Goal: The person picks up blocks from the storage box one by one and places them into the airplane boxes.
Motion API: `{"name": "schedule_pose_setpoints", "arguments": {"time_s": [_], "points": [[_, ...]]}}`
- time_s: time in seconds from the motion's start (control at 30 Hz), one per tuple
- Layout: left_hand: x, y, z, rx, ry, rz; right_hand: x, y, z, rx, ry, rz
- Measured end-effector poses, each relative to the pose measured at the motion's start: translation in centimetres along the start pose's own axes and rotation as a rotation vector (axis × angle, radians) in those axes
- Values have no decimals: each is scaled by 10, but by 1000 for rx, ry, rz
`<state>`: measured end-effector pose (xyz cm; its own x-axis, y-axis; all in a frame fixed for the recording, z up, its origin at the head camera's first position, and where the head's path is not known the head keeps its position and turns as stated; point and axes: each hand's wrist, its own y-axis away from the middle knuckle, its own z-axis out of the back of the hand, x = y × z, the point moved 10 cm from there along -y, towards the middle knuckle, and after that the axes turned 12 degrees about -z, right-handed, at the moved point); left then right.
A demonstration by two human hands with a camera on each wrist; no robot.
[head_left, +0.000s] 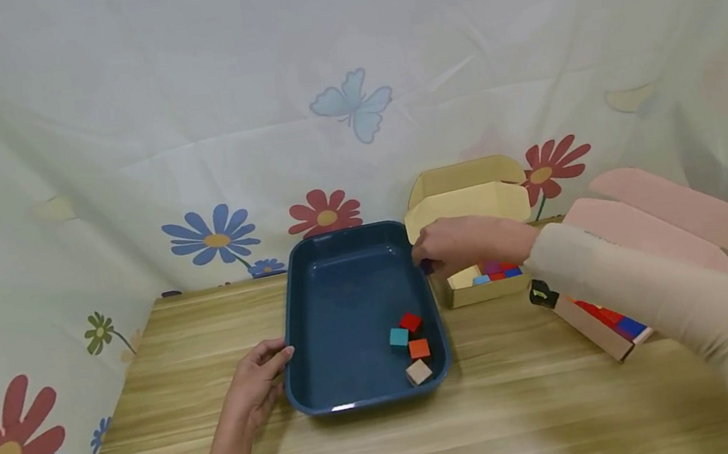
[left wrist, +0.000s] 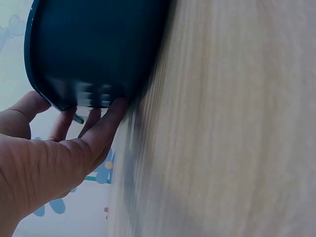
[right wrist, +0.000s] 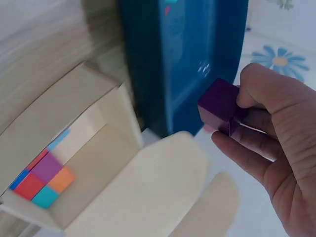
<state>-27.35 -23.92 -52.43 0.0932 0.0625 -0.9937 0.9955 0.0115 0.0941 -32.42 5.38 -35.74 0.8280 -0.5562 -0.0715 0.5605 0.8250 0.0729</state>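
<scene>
A dark blue tray (head_left: 354,299) stands on the wooden table. My left hand (head_left: 256,380) holds its left rim, thumb on the edge and fingers against the outer wall, as the left wrist view shows on the tray (left wrist: 98,54). Between the thumb and fingers of my right hand (right wrist: 281,128) is a purple cube (right wrist: 218,104), above the tray's right edge. Red (head_left: 410,322), teal (head_left: 399,338), orange (head_left: 419,349) and plain wood (head_left: 419,372) cubes lie in the tray's near right corner. Beneath the right hand is an open cardboard box (head_left: 492,292) with coloured cubes inside.
A second open box (head_left: 594,330), with a pink inside lid (head_left: 654,231), stands farther right under the right forearm and holds red, orange and blue pieces. Behind the table hangs a white cloth (head_left: 235,121) printed with flowers and butterflies.
</scene>
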Motion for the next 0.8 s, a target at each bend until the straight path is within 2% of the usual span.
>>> {"name": "schedule_pose_setpoints", "arguments": {"time_s": [0.27,0.43,0.5,0.67,0.8], "points": [[7,2,3,-27,-7,20,-40,14,-19,96,-58,-128],[7,5,1,-8,1,9,-62,27,-37,151,-56,-173],[7,5,0,4,-1,3,-69,31,-43,166,-62,-177],[6,2,1,-17,-1,4,-81,35,-51,181,-83,-165],[4,0,2,-14,-5,0,-88,31,-61,234,-106,-144]]}}
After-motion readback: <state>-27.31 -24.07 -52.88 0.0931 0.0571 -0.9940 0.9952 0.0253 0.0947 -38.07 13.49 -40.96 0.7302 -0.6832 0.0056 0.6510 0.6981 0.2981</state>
